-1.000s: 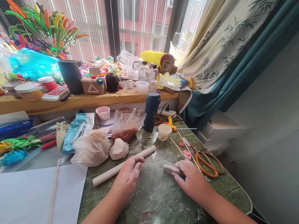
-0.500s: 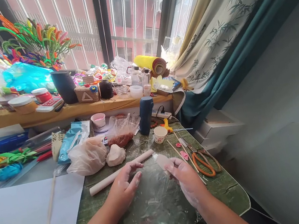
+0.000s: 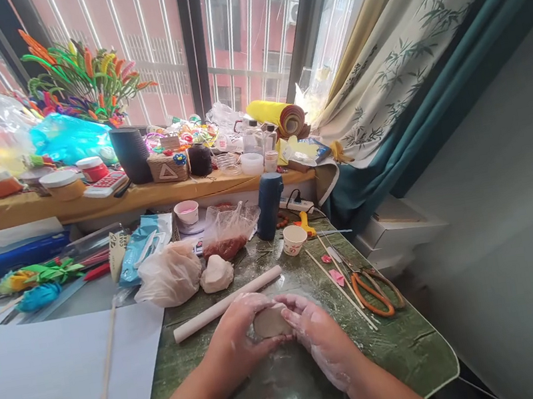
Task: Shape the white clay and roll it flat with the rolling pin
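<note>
A flattened oval piece of pale clay (image 3: 270, 322) is held between my two hands above the dark green table. My left hand (image 3: 240, 328) curves round its left side, fingers along the top edge and thumb beneath. My right hand (image 3: 314, 328), dusted with white powder, grips the right edge with thumb and fingers. Just beyond my hands lies a pale rolling pin (image 3: 227, 303), set at a slant. Behind it rests a lump of pale clay (image 3: 216, 273), beside a crumpled plastic bag (image 3: 170, 275).
Orange-handled scissors (image 3: 375, 293), thin wooden sticks (image 3: 341, 289) and pink scraps (image 3: 337, 277) lie to the right. A paper cup (image 3: 294, 239) and a dark blue bottle (image 3: 270, 207) stand further back. White paper (image 3: 63, 387) covers the left side. A crowded ledge (image 3: 144, 195) runs behind.
My right hand has brought the clay piece leftward and turned it, and my left hand has closed on its other side. The view has shifted slightly left.
</note>
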Available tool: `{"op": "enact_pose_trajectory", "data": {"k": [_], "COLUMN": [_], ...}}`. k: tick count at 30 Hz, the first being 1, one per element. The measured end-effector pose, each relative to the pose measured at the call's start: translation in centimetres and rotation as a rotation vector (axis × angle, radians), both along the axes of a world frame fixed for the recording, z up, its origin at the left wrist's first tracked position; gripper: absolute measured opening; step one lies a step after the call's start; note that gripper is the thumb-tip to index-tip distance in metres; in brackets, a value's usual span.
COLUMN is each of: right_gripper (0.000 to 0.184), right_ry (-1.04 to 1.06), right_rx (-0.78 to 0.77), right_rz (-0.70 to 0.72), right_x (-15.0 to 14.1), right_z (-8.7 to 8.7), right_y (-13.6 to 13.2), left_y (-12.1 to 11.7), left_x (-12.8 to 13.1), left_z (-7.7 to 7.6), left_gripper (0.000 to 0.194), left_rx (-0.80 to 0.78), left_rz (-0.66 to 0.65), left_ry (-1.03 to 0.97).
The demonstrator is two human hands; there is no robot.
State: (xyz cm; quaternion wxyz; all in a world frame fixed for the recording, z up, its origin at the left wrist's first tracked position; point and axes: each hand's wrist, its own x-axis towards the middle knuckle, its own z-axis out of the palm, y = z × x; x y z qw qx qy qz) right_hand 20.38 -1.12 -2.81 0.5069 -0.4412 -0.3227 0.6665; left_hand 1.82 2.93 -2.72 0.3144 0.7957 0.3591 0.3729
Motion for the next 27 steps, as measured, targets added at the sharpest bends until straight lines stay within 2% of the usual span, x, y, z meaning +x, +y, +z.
{"op": "enact_pose_trajectory", "data": {"k": [5,8,10,13,16,18,21,23,27], "right_gripper": [0.045,0.046,0.046,0.04,0.034,0.04,0.061,0.066,0.028], "right_ry": [0.087,0.069,0.01,-0.139,-0.238,-0.283,-0.465,-0.582,-0.669], "right_rx": [0.015,-0.042,-0.022,0.119,0.215,0.238,0.34,0.41,0.386], "right_rz": [0.076,0.012,-0.028,-0.017,-0.001,-0.051,-0.148,-0.132,0.025], "right_x": [-0.4,0.1,0.5,1.0,0.9,0.8,1.1,1.4,1.5], "right_z": [-0.6,-0.9,-0.6,0.1,0.0,-0.7,-1.6,-1.8,-1.5], "right_y": [-0.3,-0.2,-0.1,0.0,-0.1,-0.2,-0.5,-0.7,-0.7], "left_y": [-0.1,-0.1,-0.1,0.1,0.4,0.5,0.7,0.7,0.4], "left_x": [0.0,0.0,-0.1,0.0,0.1,0.1,0.0,-0.1,-0.1], "left_z": [-0.4,-0.5,-0.5,-0.5,-0.8,-0.9,-0.9,-0.9,-1.1], "left_gripper": [0.048,0.062,0.067,0.05,0.034,0.028,0.017,0.012,0.019], "left_rx": [0.046,0.027,-0.022,-0.135,-0.206,-0.202,-0.118,-0.054,-0.057], "left_rz": [-0.054,-0.111,-0.101,-0.016,0.013,0.022,0.064,0.071,0.036], "left_ry": [-0.016,-0.035,-0.039,-0.075,-0.122,-0.13,-0.101,-0.066,-0.024]}}
